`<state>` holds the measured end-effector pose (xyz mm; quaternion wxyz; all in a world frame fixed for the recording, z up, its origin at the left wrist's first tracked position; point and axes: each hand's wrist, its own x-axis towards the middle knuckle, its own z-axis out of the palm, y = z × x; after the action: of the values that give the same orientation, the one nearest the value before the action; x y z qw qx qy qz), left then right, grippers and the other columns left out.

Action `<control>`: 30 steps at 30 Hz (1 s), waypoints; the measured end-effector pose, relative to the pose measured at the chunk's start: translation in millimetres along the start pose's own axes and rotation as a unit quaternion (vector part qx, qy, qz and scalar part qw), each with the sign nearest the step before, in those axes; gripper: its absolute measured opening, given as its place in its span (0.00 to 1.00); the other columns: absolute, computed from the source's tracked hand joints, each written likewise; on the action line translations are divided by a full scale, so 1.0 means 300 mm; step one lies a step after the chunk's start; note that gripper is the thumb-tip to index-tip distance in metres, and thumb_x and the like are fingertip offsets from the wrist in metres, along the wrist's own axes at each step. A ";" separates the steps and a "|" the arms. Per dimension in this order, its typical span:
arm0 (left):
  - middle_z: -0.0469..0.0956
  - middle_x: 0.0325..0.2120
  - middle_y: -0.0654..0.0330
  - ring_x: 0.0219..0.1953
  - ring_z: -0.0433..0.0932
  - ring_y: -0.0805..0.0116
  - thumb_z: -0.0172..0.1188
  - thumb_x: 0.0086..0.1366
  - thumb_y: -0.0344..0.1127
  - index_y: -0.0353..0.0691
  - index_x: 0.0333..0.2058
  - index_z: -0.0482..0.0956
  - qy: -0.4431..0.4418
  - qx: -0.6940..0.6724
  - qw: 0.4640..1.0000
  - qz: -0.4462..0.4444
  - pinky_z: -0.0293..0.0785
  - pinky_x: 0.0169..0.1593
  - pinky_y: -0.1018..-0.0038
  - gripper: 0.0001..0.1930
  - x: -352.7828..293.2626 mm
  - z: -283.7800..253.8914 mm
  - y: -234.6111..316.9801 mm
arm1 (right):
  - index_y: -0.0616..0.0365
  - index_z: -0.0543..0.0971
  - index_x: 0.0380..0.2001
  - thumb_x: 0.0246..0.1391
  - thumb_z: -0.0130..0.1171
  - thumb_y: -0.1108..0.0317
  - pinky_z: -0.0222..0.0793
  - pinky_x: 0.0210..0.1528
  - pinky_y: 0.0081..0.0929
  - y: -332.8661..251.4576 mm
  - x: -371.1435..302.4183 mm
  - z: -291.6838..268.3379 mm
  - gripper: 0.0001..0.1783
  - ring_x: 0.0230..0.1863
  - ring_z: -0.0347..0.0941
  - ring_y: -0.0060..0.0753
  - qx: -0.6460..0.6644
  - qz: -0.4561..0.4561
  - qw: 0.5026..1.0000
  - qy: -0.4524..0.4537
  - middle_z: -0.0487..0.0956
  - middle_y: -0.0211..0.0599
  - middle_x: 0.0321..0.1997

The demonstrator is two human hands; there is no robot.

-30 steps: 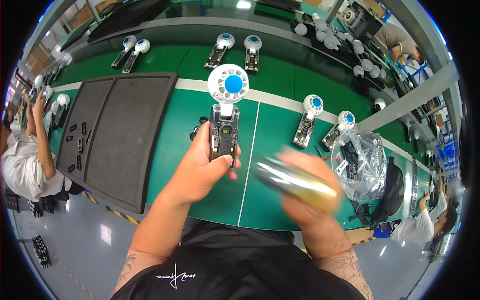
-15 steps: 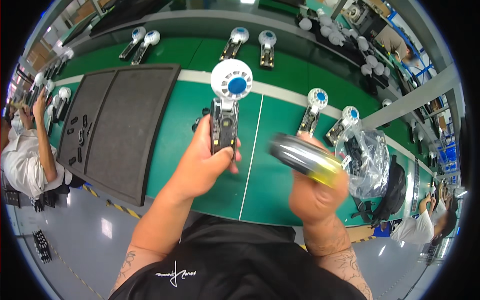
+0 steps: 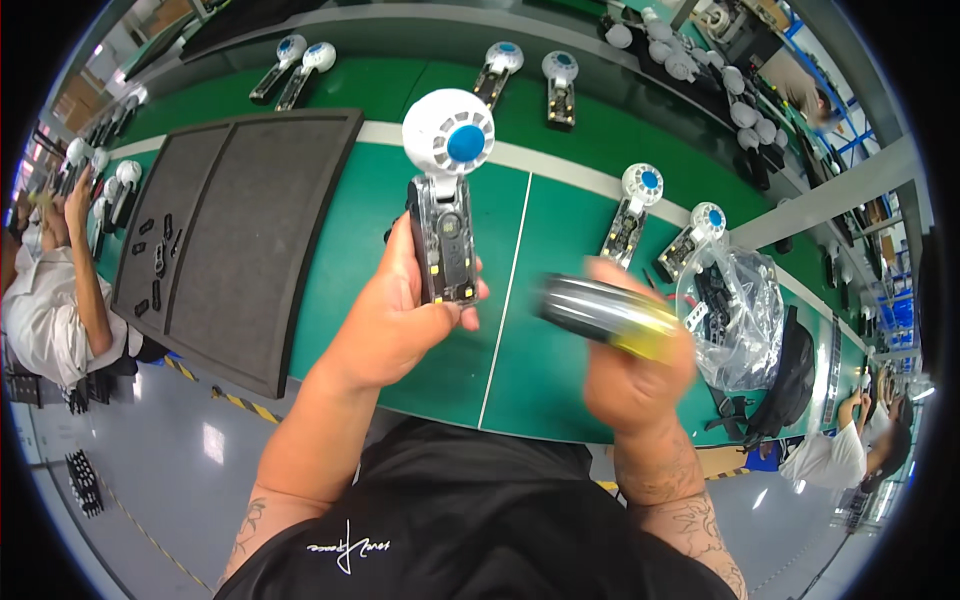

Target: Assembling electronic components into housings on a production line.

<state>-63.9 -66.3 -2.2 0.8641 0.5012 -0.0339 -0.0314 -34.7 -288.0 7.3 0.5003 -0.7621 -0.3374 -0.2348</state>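
My left hand [image 3: 385,325] is wrapped round the lower handle of a handheld fan [image 3: 448,240]. The fan stands upright in my grip, its round white head with a blue centre at the top, and its handle shows circuit parts and small yellowish pads. To the right, my right hand [image 3: 638,385] is closed round a black-and-yellow cylindrical tool [image 3: 605,315], smeared by motion. Its dark end points left toward the fan, apart from it. Two similar fans [image 3: 626,220] lie beyond my right hand on the green worktable [image 3: 400,375].
A dark grey tray [image 3: 262,230] with several small black parts lies at left. On the right are a clear plastic bag [image 3: 745,335] of dark parts and a black bag [image 3: 785,385]. More fans [image 3: 562,90] lie on the far green strip. A co-worker [image 3: 65,310] works at far left.
The fan in my left hand has risen slightly, looks larger, and leans a little more to the left. My right hand keeps its grip on the blurred tool, nearly in the same place.
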 end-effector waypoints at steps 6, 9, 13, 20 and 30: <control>0.75 0.49 0.51 0.45 0.77 0.66 0.51 0.63 0.17 0.40 0.74 0.51 0.005 -0.003 0.999 -0.038 0.78 0.41 0.75 0.41 0.007 -0.011 -0.012 | 0.57 0.84 0.59 0.51 0.65 0.84 0.70 0.30 0.30 0.033 0.050 -0.016 0.29 0.25 0.72 0.35 -0.118 -0.012 0.982 -0.147 0.83 0.35 0.34; 0.76 0.47 0.51 0.44 0.77 0.66 0.51 0.65 0.19 0.39 0.73 0.53 0.006 0.035 0.999 -0.032 0.77 0.40 0.75 0.37 -0.001 0.050 -0.005 | 0.57 0.84 0.58 0.52 0.65 0.84 0.70 0.31 0.30 0.030 0.076 -0.002 0.29 0.27 0.73 0.35 -0.140 -0.022 0.983 -0.117 0.83 0.35 0.36; 0.78 0.45 0.52 0.41 0.78 0.67 0.51 0.68 0.21 0.38 0.70 0.58 0.024 0.056 0.998 -0.030 0.76 0.37 0.75 0.31 0.011 0.074 -0.016 | 0.57 0.85 0.58 0.53 0.64 0.84 0.71 0.33 0.30 0.041 0.081 -0.004 0.28 0.29 0.74 0.35 -0.156 -0.013 0.983 -0.093 0.83 0.36 0.39; 0.80 0.38 0.52 0.30 0.77 0.68 0.51 0.73 0.28 0.37 0.61 0.67 0.064 -0.004 0.997 -0.052 0.73 0.29 0.76 0.20 0.034 0.016 -0.036 | 0.57 0.86 0.54 0.53 0.65 0.81 0.72 0.37 0.30 0.118 -0.004 -0.079 0.23 0.35 0.75 0.37 -0.124 0.156 0.961 -0.190 0.82 0.38 0.43; 0.80 0.35 0.52 0.26 0.76 0.68 0.53 0.73 0.30 0.36 0.58 0.70 0.046 -0.036 0.997 -0.057 0.71 0.25 0.77 0.17 0.066 -0.045 -0.040 | 0.59 0.87 0.49 0.54 0.68 0.76 0.75 0.45 0.33 0.205 -0.145 -0.092 0.18 0.38 0.78 0.39 -0.160 0.132 0.965 -0.163 0.82 0.39 0.48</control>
<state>-43.3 -62.3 -18.7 0.8792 0.4716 0.0359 -0.0582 -17.9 -342.2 -49.3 0.3365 -0.8978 -0.2693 -0.0904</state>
